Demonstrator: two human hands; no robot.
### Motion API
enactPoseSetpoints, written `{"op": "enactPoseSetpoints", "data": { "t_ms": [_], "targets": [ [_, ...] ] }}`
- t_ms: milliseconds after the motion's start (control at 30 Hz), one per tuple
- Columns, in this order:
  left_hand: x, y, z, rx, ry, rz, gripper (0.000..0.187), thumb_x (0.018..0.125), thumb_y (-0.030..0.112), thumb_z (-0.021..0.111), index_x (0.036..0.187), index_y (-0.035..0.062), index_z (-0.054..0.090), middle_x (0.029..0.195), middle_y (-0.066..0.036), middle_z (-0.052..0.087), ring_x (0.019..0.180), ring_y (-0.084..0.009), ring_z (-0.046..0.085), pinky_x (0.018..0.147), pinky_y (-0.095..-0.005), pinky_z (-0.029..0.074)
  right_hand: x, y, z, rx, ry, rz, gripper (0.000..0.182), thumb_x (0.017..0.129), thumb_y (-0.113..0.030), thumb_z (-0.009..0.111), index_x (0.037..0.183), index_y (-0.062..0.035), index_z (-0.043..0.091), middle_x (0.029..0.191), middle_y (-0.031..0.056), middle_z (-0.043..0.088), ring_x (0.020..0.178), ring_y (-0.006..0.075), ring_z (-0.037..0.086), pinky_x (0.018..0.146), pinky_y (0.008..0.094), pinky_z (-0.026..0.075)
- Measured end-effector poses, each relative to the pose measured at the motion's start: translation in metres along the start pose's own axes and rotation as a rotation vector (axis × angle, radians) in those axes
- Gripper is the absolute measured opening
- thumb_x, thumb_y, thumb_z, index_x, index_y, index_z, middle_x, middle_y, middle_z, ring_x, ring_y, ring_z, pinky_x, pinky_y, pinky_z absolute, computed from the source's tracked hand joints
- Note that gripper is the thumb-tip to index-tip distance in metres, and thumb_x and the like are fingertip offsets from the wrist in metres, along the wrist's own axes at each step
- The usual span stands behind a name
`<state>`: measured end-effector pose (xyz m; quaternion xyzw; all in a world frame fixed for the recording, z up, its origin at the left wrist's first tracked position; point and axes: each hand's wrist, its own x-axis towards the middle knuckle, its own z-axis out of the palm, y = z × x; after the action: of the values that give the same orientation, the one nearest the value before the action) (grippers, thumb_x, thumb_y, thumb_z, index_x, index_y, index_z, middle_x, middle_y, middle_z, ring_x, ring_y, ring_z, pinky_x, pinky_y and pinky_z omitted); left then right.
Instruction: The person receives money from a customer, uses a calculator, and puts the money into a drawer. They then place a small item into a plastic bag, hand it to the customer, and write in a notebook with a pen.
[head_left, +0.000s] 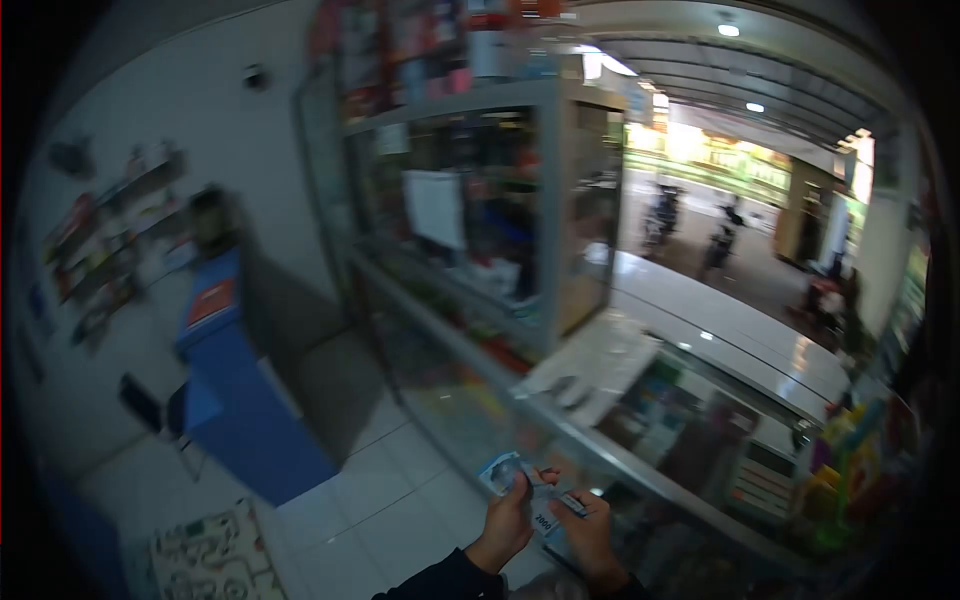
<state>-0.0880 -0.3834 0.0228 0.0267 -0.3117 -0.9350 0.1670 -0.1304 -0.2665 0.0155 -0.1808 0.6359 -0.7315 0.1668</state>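
Observation:
Both hands hold banknotes low in the middle of the head view, in front of the glass counter (640, 470). My left hand (507, 522) is closed on a bluish banknote (497, 472), with the thumb on top. Just to its right, my right hand (590, 530) pinches the banknotes (545, 522), one of which shows the number 2000. The notes meet between the two hands. How many there are, I cannot tell. Dark sleeves cover both wrists.
A glass cabinet (545, 210) with goods stands on the counter. A calculator (765, 480) lies at the right, near colourful packets (850, 450). At the left are a blue desk (250, 420), a chair (150, 405) and a patterned mat (215, 555). Motorbikes (722, 240) stand outside.

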Motion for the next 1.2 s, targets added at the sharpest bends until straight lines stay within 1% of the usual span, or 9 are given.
{"op": "enactPoseSetpoints", "data": {
  "t_ms": [367, 533, 800, 867, 1000, 1033, 1067, 1133, 1200],
  "targets": [
    [-0.193, 0.256, -0.235, -0.121, 0.414, 0.750, 0.033, 0.094, 0.036, 0.038, 0.107, 0.0060, 0.044, 0.104, -0.012, 0.056, 0.104, -0.0281, 0.051, 0.091, -0.0440, 0.041, -0.028, 0.111, 0.376, 0.249, -0.786, 0.178, 0.018, 0.079, -0.009, 0.066, 0.089, 0.0051, 0.061, 0.076, 0.0024, 0.061, 0.066, 0.0073, 0.053, 0.059, 0.0208, 0.042],
    [-0.312, 0.366, -0.360, 0.541, 1.009, 0.576, 0.029, 0.090, 0.021, 0.052, 0.106, -0.0028, 0.056, 0.094, -0.007, 0.062, 0.085, -0.0142, 0.060, 0.076, -0.0297, 0.050, -0.026, 0.160, 0.575, 0.276, -1.007, 0.231, 0.018, 0.080, -0.006, 0.065, 0.093, 0.0060, 0.061, 0.079, 0.0046, 0.063, 0.067, 0.0073, 0.054, 0.061, 0.0201, 0.043],
    [-0.419, 0.539, -0.576, 0.459, 1.333, 0.650, 0.022, 0.086, 0.010, 0.057, 0.101, -0.0059, 0.055, 0.084, -0.007, 0.061, 0.073, -0.0147, 0.060, 0.067, -0.0271, 0.054, -0.003, 0.232, 0.885, 0.042, -1.407, 0.386, 0.025, 0.089, -0.020, 0.054, 0.097, 0.0029, 0.062, 0.081, 0.0065, 0.063, 0.072, 0.0127, 0.060, 0.065, 0.0256, 0.048],
    [-0.465, 0.570, -0.636, 0.222, 1.478, 0.801, 0.020, 0.087, 0.008, 0.054, 0.102, -0.0037, 0.053, 0.090, -0.009, 0.060, 0.078, -0.0172, 0.061, 0.066, -0.0283, 0.055, 0.013, 0.319, 0.995, -0.262, -1.381, -0.028, 0.037, 0.088, -0.032, 0.051, 0.105, 0.0010, 0.058, 0.088, 0.0140, 0.063, 0.078, 0.0220, 0.061, 0.073, 0.0365, 0.049],
    [-0.547, 0.592, -0.709, -0.125, 1.835, 1.135, 0.016, 0.086, 0.004, 0.050, 0.101, -0.0018, 0.053, 0.093, -0.011, 0.059, 0.079, -0.0201, 0.061, 0.062, -0.0298, 0.056, 0.017, 0.369, 1.161, -0.598, -1.343, -0.253, 0.047, 0.085, -0.035, 0.051, 0.118, -0.0021, 0.048, 0.102, 0.0191, 0.060, 0.097, 0.0291, 0.056, 0.090, 0.0465, 0.040],
    [-0.582, 0.565, -0.752, -0.154, 1.853, 1.127, 0.016, 0.086, 0.004, 0.050, 0.101, -0.0018, 0.053, 0.093, -0.011, 0.059, 0.079, -0.0201, 0.061, 0.062, -0.0298, 0.056, 0.020, 0.380, 1.200, -0.819, -1.329, -0.454, 0.054, 0.084, -0.037, 0.051, 0.125, -0.0035, 0.041, 0.108, 0.0210, 0.056, 0.107, 0.0322, 0.050, 0.097, 0.0478, 0.030],
    [-0.633, 0.527, -0.822, 0.169, 1.953, 0.971, 0.026, 0.092, 0.024, 0.042, 0.097, -0.0001, 0.048, 0.089, -0.011, 0.051, 0.077, -0.0261, 0.052, 0.075, -0.0532, 0.044, 0.021, 0.390, 1.238, -1.029, -1.297, -0.666, 0.061, 0.082, -0.038, 0.050, 0.131, -0.0048, 0.034, 0.115, 0.0229, 0.053, 0.117, 0.0352, 0.043, 0.103, 0.0491, 0.021],
    [-0.595, 0.606, -0.732, 0.010, 1.953, 0.846, 0.029, 0.090, 0.019, 0.045, 0.108, -0.0032, 0.048, 0.100, -0.012, 0.054, 0.087, -0.0239, 0.053, 0.073, -0.0491, 0.046, 0.030, 0.438, 1.301, -1.189, -1.249, -0.902, 0.064, 0.082, -0.038, 0.049, 0.133, -0.0040, 0.030, 0.119, 0.0253, 0.049, 0.122, 0.0370, 0.035, 0.105, 0.0482, 0.011],
    [-0.613, 0.623, -0.773, -0.117, 2.062, 0.888, 0.031, 0.090, 0.019, 0.046, 0.112, -0.0029, 0.047, 0.105, -0.014, 0.054, 0.091, -0.0240, 0.053, 0.072, -0.0446, 0.046, 0.046, 0.502, 1.356, -1.339, -1.194, -1.120, 0.068, 0.082, -0.039, 0.048, 0.135, -0.0032, 0.027, 0.124, 0.0277, 0.045, 0.128, 0.0388, 0.027, 0.107, 0.0474, 0.002]
  ]
}}
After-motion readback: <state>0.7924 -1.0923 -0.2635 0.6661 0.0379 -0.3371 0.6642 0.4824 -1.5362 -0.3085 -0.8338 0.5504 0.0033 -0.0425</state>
